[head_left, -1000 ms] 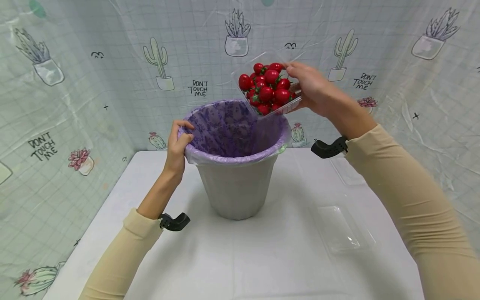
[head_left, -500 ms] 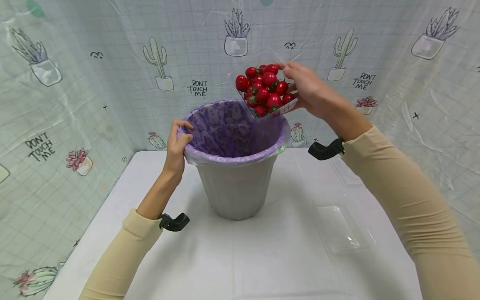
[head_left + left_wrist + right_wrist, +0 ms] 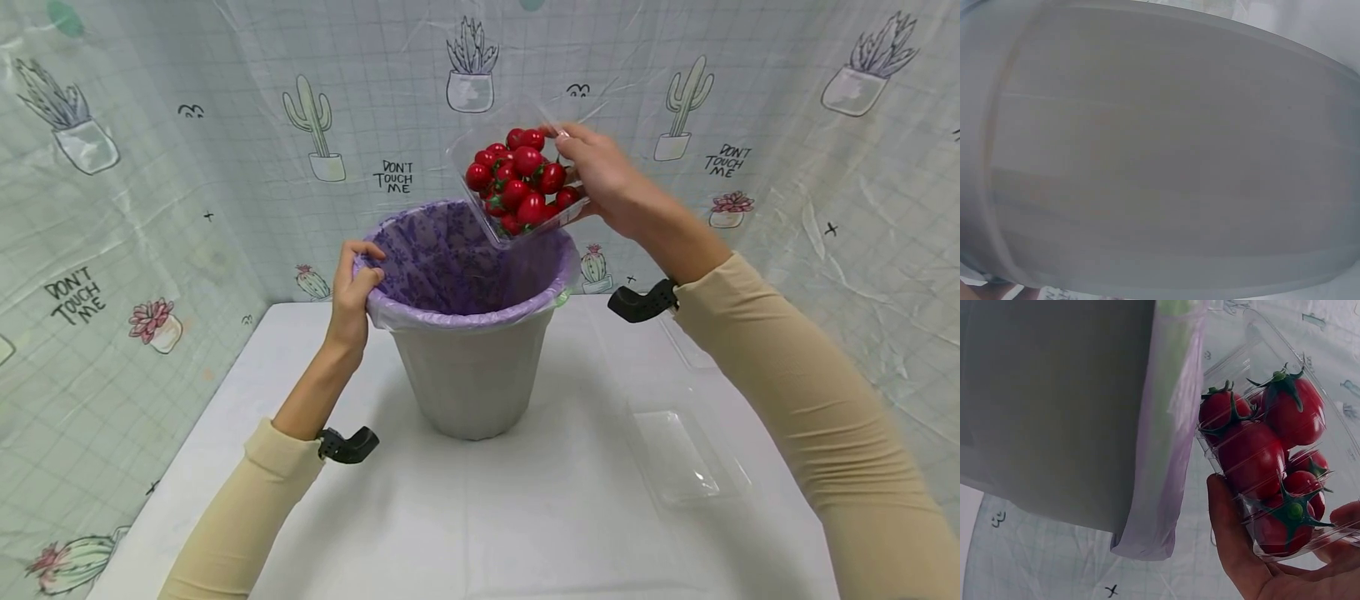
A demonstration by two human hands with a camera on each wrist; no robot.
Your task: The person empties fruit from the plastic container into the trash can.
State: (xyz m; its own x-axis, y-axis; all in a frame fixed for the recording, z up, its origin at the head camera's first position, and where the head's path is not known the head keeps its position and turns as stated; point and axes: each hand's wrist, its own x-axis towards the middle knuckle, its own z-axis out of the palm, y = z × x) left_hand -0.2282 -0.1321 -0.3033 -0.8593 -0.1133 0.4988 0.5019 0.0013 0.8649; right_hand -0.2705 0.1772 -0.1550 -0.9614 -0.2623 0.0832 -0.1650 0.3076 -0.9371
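Observation:
A grey trash can [image 3: 471, 375] stands on the white table, lined with a purple patterned bag [image 3: 450, 250] folded over its rim. At the rim's left side my left hand [image 3: 351, 292] grips the edge, thumb and fingers over the bag. My right hand [image 3: 611, 179] holds a clear plastic box [image 3: 468, 158] of cherry tomatoes [image 3: 517, 179] over the back right of the can, tilted toward the opening. The right wrist view shows the tomatoes [image 3: 1254, 459] through the box wall, beside the folded bag [image 3: 1169, 425]. In the left wrist view the can's side [image 3: 1166, 150] fills the frame.
A clear plastic lid or tray [image 3: 678, 454] lies on the table [image 3: 465, 517] to the right of the can. Farther back, partly behind the right arm, is another clear plastic piece [image 3: 686, 342]. A cactus-print sheet [image 3: 247, 150] hangs around the table's back and sides.
My right hand has carried the tomato box slightly left and a little lower over the can, and the box leans more. My left hand has stayed at the rim.

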